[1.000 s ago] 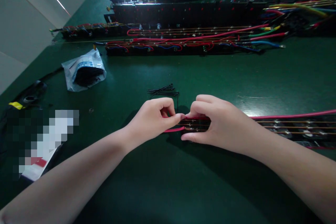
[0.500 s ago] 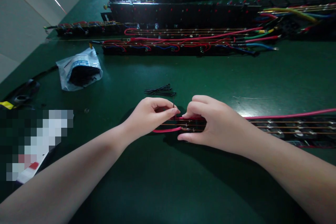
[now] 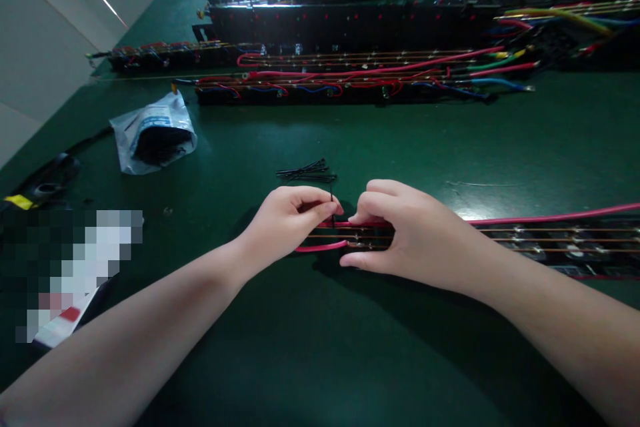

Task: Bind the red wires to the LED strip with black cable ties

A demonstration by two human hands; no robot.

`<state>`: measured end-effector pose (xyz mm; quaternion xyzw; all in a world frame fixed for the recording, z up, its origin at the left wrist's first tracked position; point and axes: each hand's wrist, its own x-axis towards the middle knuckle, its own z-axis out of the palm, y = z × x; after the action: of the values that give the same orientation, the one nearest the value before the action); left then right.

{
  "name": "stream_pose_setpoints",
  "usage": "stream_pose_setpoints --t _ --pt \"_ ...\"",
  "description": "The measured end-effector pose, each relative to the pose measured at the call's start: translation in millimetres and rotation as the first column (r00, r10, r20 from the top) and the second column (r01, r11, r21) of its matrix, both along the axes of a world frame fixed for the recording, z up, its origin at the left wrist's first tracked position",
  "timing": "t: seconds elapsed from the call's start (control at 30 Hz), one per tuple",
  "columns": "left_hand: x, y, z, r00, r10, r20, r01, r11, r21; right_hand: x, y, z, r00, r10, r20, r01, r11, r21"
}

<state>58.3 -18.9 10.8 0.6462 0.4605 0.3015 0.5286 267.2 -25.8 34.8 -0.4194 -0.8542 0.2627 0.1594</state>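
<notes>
Between thumb and fingertips of my left hand (image 3: 287,220), a thin black cable tie (image 3: 331,192) is pinched, standing upright at the red wire (image 3: 550,215). That wire runs along the far edge of a long black strip (image 3: 547,240) with copper-coloured rods and solder joints. My right hand (image 3: 410,227) straddles the strip, fingers at the red wire on the far side and thumb at the near edge, gripping it. A shorter red wire (image 3: 323,248) ends at a solder joint near my fingers. Where the cable tie loops under the strip is hidden.
Just beyond my hands lies a small pile of black cable ties (image 3: 305,172). An opened clear bag (image 3: 123,147) with black contents stands at the left. Several wired black strips (image 3: 320,95) and long black housings (image 3: 340,27) lie across the back of the green table (image 3: 280,347).
Hands and strip hold nearly the same place. More of the cable tie shows above and below my left fingertips. The whole view has shifted very slightly.
</notes>
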Motion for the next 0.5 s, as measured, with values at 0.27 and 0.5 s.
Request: stream_pose_setpoints --t 0.27,0.5 --pt "0.1 -2.8 -3.5 0.999 0.031 -0.025 -0.029 0.997 0.07 0.4 -0.8 0.4 1.0 0.002 -0.001 -0.002 1.0 0.015" --pt "1.5 -1.5 1.8 0.999 0.024 -0.036 -0.023 1.0 0.02 1.0 -0.1 -0.8 1.0 -0.001 0.006 0.001 1.0 -0.004"
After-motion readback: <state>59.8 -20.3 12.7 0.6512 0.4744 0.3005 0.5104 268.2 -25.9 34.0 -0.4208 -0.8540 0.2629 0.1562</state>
